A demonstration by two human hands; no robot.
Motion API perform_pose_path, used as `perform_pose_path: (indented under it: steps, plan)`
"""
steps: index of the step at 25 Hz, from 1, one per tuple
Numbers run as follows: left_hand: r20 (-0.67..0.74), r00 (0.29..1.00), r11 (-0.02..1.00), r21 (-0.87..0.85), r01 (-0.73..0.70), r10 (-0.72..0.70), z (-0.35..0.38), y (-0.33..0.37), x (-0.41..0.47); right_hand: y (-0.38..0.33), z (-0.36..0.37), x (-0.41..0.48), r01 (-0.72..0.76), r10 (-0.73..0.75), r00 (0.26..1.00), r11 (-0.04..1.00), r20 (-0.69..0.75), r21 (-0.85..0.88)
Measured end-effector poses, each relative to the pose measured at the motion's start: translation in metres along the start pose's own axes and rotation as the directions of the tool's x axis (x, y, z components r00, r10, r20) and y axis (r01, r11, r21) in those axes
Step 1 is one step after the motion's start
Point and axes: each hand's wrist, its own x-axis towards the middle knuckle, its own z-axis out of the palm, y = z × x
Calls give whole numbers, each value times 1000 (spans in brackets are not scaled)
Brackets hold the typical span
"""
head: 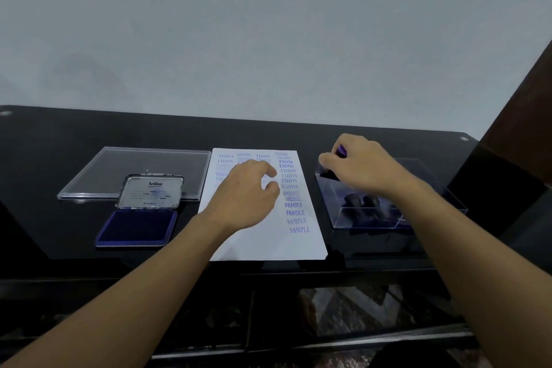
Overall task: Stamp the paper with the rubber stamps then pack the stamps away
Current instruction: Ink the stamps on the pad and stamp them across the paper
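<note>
Right hand (361, 167) is clamping its fingers round a purple-topped rubber stamp (341, 152), holding it over the far corner of the clear plastic box (367, 220) just right of the paper (263, 239). I am reading this as packing away, since dark stamps (363, 203) are lying inside the box. Left hand (248, 194) is hanging over the middle of the paper, fingers loosely bent, gripping nothing. It is probably steadying the sheet, though I cannot tell whether it is touching. The paper is carrying rows of SAMPLE, FRAGILE and AMENDED prints, so stamping is looking finished. Left of the paper the Artline ink pad (137, 225) is lying open with its tin lid (150, 191) propped up. The box's clear lid (134, 163) is lying beyond it, both awaiting closing.
</note>
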Motion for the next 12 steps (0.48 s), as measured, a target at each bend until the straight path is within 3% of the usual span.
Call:
perform_pose_path:
  steps: [6,12]
  plan:
    - [73,997,999,-11,-30,31,38,24,35,33,-16,43,-41,42,999,997,17,-66]
    - [153,988,997,75,-13,1,66,24,59,55,14,77,-85,97,994,980,58,-180]
